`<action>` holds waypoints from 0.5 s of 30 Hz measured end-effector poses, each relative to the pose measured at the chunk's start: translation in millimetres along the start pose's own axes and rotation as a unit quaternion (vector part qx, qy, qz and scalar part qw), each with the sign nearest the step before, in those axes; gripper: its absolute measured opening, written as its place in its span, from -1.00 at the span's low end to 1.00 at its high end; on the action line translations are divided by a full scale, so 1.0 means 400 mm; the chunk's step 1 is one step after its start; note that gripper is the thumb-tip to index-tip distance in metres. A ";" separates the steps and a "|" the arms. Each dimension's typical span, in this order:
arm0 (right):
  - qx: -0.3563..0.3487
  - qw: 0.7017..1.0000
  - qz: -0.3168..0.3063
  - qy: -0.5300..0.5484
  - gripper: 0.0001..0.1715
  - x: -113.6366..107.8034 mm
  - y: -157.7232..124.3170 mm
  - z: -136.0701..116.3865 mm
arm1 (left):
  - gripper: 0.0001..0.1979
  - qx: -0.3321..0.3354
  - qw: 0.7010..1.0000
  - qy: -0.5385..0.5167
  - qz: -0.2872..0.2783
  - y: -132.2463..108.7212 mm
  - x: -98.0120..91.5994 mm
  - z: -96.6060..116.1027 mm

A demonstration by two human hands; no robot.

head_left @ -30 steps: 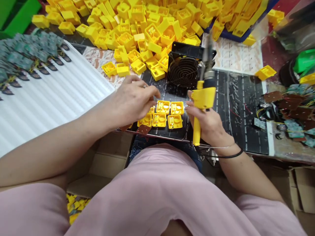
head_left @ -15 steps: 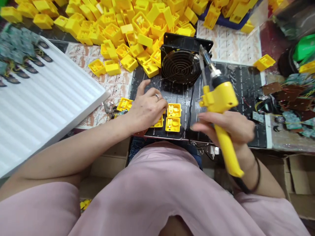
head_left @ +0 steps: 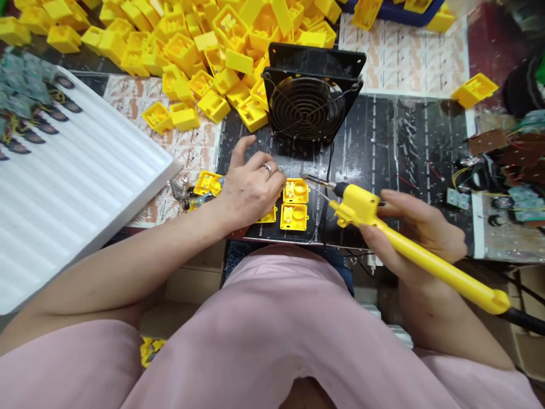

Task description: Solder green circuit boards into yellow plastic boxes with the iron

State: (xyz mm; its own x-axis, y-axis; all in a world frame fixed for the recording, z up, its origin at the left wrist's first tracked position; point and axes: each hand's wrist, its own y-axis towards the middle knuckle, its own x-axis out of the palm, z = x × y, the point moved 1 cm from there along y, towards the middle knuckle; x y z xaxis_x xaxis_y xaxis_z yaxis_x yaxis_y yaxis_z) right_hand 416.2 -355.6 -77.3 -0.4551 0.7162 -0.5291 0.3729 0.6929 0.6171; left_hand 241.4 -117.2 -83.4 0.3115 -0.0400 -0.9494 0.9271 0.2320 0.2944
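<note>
Soldering gun shift: since half a second ago, the yellow soldering gun point(head_left: 430, 258) has swung down from near 11 o'clock to point at 10, its tip now by the open yellow cases point(head_left: 293, 217); the left hand point(head_left: 253, 187) has stayed over the group.
Clock: centred on those cases, 12 away from the person.
Left hand: at 9 o'clock, palm down, fingers bent over the cases; whether it grips anything cannot be told.
Right hand point(head_left: 440, 230): at 3 o'clock, grasping the gun's handle between thumb and fingers.
Gun tip: at the upper right case's far edge; contact cannot be told.
Open cases: lying on the black mat point(head_left: 395, 165), two stacked in a column at the right, another partly under the left hand.
Fan point(head_left: 306, 108): black, upright, 12 o'clock.
Foam tray point(head_left: 128, 156): white, 9 to 10 o'clock, green boards point(head_left: 23, 85) along its far side.
Yellow heap point(head_left: 183, 51): 11 o'clock.
Loose yellow case point(head_left: 474, 90): 2 o'clock.
Brown boards point(head_left: 487, 142): toward 3, among wires.
</note>
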 end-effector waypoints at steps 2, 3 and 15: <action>-0.043 0.999 0.006 0.013 -0.54 0.024 0.013 -0.004 | -0.67 0.008 1.000 0.013 0.010 -0.002 0.005 0.001; -0.058 0.998 0.001 0.026 -0.59 0.029 0.019 -0.004 | -0.68 0.009 1.000 0.013 0.011 -0.003 0.006 0.001; -0.186 0.979 -0.087 0.009 -0.73 0.023 0.103 -0.023 | -0.68 0.051 0.998 0.039 0.001 0.000 0.004 -0.009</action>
State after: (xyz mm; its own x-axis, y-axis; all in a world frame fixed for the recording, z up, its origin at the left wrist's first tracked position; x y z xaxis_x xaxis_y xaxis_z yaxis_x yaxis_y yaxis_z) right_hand 420.1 -321.1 -51.3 -0.5006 0.5869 -0.6364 -0.0298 0.7230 0.6902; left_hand 241.3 -113.8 -85.2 0.3005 0.0368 -0.9531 0.9440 0.1311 0.3027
